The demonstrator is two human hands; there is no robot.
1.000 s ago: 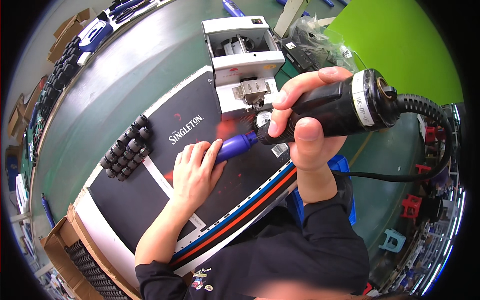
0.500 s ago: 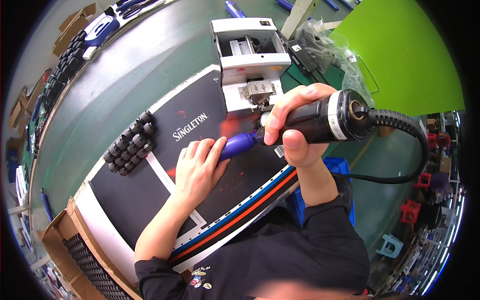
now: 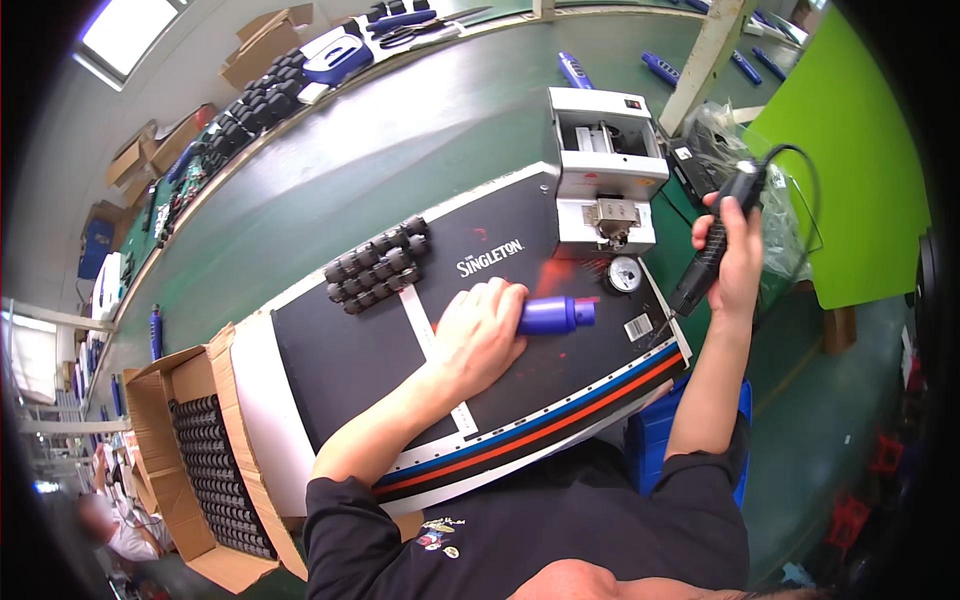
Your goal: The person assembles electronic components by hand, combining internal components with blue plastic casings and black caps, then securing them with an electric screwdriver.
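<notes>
My left hand [image 3: 482, 335] is wrapped round a blue cylindrical housing [image 3: 550, 315], pressing it down on the black mat [image 3: 350, 375]. The housing lies on its side, its narrower end pointing right. My right hand [image 3: 738, 255] grips a black corded electric screwdriver [image 3: 705, 262] to the right of the mat. Its thin tip points down and left, above the mat's right edge and apart from the housing. Between the two hands, a little farther off, sits a small round silver dish [image 3: 625, 275], just in front of a white bench-top machine [image 3: 610, 160] with a metal block on its front.
Rows of black ribbed parts [image 3: 375, 265] stand on the mat's far left. A cardboard box [image 3: 245, 440] of similar parts is at the left. Clear plastic bags [image 3: 715, 135] and a green panel [image 3: 850, 160] are on the right. A blue bin [image 3: 645, 440] stands below the mat edge.
My right hand has drawn the electric screwdriver away from the housing's end, to the right, and turned its tip downward. The left hand keeps its hold. The view has shifted too.
</notes>
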